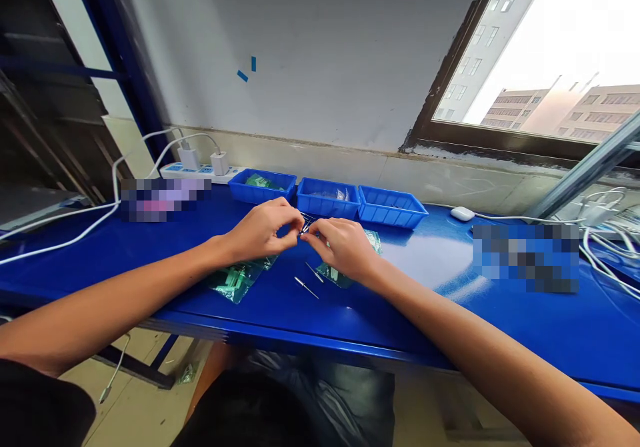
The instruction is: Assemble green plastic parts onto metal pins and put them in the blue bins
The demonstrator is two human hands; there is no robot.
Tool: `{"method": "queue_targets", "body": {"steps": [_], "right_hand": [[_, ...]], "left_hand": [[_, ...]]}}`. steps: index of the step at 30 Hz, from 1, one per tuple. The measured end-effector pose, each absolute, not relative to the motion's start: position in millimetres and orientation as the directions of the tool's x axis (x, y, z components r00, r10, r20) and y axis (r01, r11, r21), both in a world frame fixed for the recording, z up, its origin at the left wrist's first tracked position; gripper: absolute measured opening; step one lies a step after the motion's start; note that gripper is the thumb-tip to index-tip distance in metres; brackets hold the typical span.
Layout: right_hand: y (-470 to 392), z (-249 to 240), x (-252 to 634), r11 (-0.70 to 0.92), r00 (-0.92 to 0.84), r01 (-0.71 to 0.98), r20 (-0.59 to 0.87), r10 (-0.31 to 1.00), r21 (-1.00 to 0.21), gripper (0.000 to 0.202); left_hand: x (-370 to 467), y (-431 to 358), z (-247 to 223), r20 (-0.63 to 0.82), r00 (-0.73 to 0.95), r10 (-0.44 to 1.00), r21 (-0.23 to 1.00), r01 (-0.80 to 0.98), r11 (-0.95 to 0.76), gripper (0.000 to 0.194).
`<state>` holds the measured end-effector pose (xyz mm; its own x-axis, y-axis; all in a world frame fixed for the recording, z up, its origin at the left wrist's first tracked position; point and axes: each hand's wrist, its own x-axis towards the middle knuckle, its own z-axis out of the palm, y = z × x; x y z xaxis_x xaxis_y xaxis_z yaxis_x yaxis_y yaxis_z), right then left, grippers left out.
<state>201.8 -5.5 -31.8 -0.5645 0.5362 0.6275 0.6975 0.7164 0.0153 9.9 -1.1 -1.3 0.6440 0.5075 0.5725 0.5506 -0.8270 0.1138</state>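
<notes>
My left hand (pixel 273 227) and my right hand (pixel 345 244) meet above the blue table (pixel 370 307), fingertips pinched around small thin metal pieces (pixel 305 226). Their exact shape is too small to tell. Below the hands, a slim metal pin (pixel 307 288) lies on the table, with another pin (pixel 315 272) just beyond it. A clear bag with green and white parts (pixel 234 280) is under and in front of my left hand. Another such bag (pixel 334 275) lies partly hidden beneath my right hand.
Behind the hands stand three blue bins (pixel 263 194), (pixel 327 206), (pixel 393 216) in a row. A power strip (pixel 200 172) with chargers and white cables is at back left. A white plug-like item (pixel 463 214) and blurred objects lie right.
</notes>
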Motion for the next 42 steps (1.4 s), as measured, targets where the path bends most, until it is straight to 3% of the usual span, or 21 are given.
{"method": "queue_targets", "body": {"steps": [2, 18, 29, 42], "right_hand": [[-5.3, -31.8, 202.3, 0.724, -0.55, 0.69, 0.654, 0.519, 0.005, 0.026], [-4.8, -33.3, 203.3, 0.715, -0.585, 0.698, 0.604, 0.541, 0.036, 0.026], [-5.5, -34.1, 203.2, 0.724, -0.628, 0.683, 0.58, 0.519, 0.093, 0.024], [-4.8, -34.4, 203.1, 0.74, -0.621, 0.669, 0.597, 0.508, 0.066, 0.026]], "left_hand": [[7.8, 0.3, -0.1, 0.579, 0.611, 0.54, 0.182, 0.548, -0.816, 0.008], [8.3, -5.8, 7.2, 0.431, 0.681, 0.593, 0.345, 0.483, -0.805, 0.007], [8.1, -5.2, 5.3, 0.393, 0.739, 0.547, 0.305, 0.457, -0.836, 0.003], [8.6, -7.7, 6.5, 0.41, 0.753, 0.514, 0.282, 0.431, -0.857, 0.011]]}}
